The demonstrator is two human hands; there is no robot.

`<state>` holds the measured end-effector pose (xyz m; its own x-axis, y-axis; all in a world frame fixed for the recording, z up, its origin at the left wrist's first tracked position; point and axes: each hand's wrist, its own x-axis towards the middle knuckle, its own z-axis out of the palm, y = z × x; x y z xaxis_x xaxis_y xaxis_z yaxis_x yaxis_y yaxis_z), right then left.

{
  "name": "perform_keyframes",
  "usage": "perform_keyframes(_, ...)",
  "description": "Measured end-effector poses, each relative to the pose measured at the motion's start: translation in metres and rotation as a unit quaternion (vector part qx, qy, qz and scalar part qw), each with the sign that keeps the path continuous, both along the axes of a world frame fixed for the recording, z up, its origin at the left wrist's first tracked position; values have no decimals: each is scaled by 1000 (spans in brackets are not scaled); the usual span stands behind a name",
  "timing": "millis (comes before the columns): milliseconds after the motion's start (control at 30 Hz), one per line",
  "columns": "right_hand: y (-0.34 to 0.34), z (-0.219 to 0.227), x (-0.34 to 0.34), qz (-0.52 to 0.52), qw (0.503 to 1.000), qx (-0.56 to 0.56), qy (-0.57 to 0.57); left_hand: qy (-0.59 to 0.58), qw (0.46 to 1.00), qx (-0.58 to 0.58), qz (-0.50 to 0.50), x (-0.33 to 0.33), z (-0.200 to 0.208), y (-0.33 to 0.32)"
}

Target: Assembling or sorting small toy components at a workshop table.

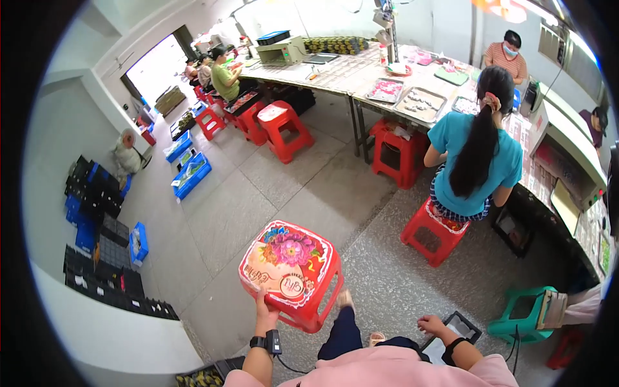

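My left hand (265, 311) grips the near left edge of a red plastic stool (258, 258), whose seat is printed with flowers and edged in white. The stool is off the floor in front of me, its seat turned up toward me and its legs pointing down and away. Part of my grip is hidden under the seat edge. My right hand (433, 325) hangs at my right side with its fingers curled in, and nothing shows in it. Beside it on the floor lies a black-rimmed tray (474, 332).
A person in a teal shirt (480, 161) sits on a red stool (429, 238) at a long worktable (345, 77) holding trays. More red stools (284, 132) line it. Blue bins (192, 177) and stacked black crates (93, 193) are on the left. A green stool (522, 309) stands right.
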<state>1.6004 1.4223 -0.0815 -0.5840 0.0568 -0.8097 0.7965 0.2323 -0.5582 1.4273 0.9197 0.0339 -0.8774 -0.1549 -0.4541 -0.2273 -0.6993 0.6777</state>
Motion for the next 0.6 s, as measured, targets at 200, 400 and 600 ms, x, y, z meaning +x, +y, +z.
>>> perform_keyframes(200,-22,-54,-99,-71,997,8,-40,-21,997,31,-66,-196,-13,1)
perform_keyframes(400,-43,-25,-195,-117,988,83,-56,-44,987,64,-139,-381,-14,23)
perform_keyframes(600,-79,10,-298,-188,979,14,-77,-67,987,45,-139,-562,-53,39)
